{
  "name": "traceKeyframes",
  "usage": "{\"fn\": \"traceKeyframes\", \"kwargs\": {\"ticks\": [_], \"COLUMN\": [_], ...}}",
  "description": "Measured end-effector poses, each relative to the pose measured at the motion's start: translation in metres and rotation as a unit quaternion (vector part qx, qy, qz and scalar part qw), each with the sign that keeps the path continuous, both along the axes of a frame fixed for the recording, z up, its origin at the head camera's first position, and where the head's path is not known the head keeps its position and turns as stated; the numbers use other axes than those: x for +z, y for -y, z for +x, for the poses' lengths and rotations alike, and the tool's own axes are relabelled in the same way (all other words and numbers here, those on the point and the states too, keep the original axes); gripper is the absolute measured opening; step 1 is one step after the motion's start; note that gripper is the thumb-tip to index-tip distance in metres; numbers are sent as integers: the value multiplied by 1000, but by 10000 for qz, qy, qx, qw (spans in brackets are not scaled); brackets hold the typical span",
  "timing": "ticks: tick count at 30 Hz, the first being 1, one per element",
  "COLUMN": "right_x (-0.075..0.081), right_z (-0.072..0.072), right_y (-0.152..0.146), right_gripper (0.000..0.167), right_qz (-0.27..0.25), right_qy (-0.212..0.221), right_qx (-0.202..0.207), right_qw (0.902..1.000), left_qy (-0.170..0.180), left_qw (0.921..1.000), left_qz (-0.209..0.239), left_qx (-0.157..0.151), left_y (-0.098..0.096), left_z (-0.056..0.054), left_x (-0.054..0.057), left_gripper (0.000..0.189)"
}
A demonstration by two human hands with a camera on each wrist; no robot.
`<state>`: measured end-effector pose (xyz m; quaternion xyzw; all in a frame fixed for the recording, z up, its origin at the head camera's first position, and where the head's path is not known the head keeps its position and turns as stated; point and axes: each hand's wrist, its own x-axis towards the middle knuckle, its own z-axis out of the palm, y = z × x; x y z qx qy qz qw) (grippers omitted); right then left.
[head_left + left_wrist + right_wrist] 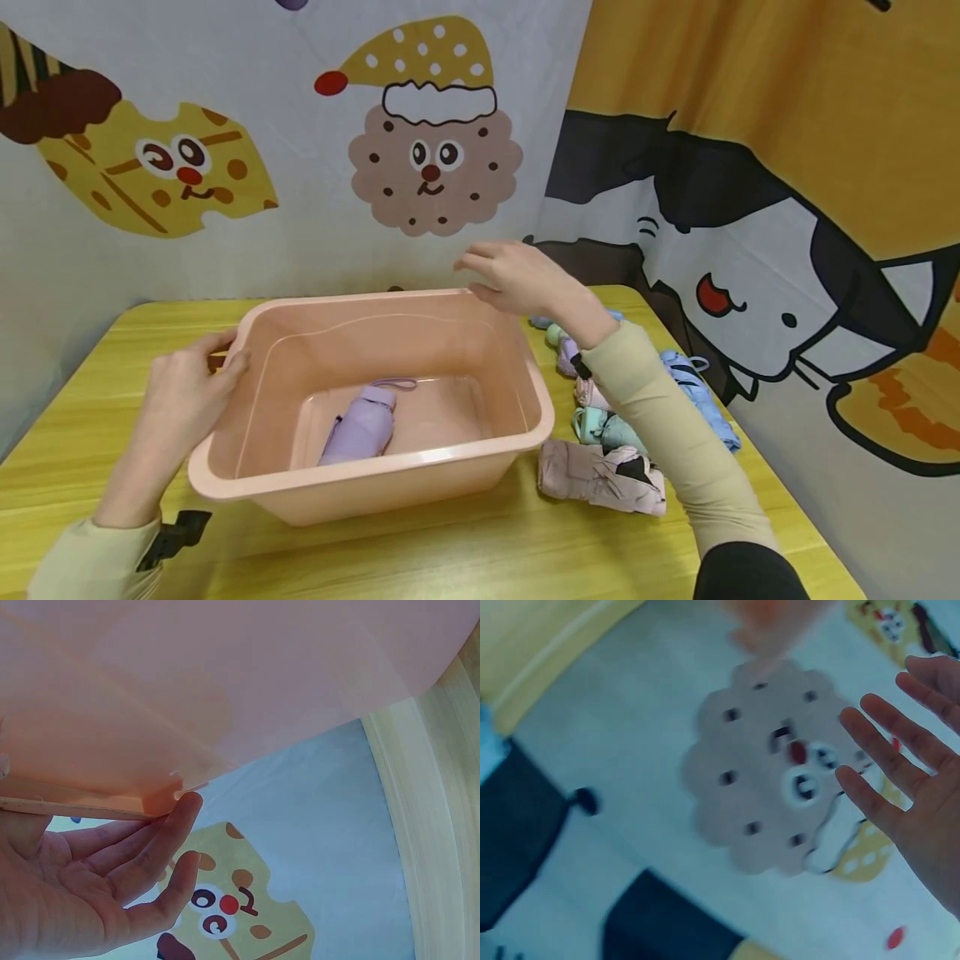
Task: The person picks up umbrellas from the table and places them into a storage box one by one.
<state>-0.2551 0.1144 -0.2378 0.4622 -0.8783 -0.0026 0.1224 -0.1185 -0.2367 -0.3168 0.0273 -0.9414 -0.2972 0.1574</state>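
A peach plastic tub [352, 479] stands on the table. My left hand [187, 387] grips its left rim, thumb on top; in the left wrist view, the fingers of the left hand [112, 885] lie under the rim. Inside the tub lies a folded lavender umbrella [363, 425] with a loop strap. My right hand [517, 275] is raised over the tub's far right corner with fingers loosely bent and holds nothing. The right wrist view shows the right hand [922, 765] with fingers spread before the printed cloth.
Several folded umbrellas lie right of the tub: a greyish-pink one [581, 479] in front, a teal one [592, 425] behind it, and a blue one [701, 396] near the right edge of the yellow wood-grain table [420, 550]. A cartoon-printed cloth [300, 258] hangs behind the table.
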Motion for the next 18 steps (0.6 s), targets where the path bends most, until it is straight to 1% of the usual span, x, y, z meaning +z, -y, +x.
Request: {"fn": "traceKeyframes", "kwargs": {"ticks": [3, 7, 13, 18], "right_x": [-12, -28, -58, -84], "right_z": [-11, -26, -52, -75], "right_y": [-19, -42, -66, -79], "right_gripper": [28, 29, 32, 34], "right_qz": [-64, -74, -193, -272], "right_qy": [273, 664, 1049, 1201], "right_qx": [-415, -993, -1816, -2300], "right_qw": [9987, 9928, 9776, 9654], "left_qy": [-9, 1, -6, -3], "left_qw": [10000, 10000, 10000, 10000], "left_qz": [14, 20, 49, 54], "left_qx": [14, 35, 35, 35], "left_y": [0, 0, 0, 1], "left_z": [0, 1, 1, 1], "left_x": [0, 0, -1, -1], "left_gripper": [46, 46, 45, 46]}}
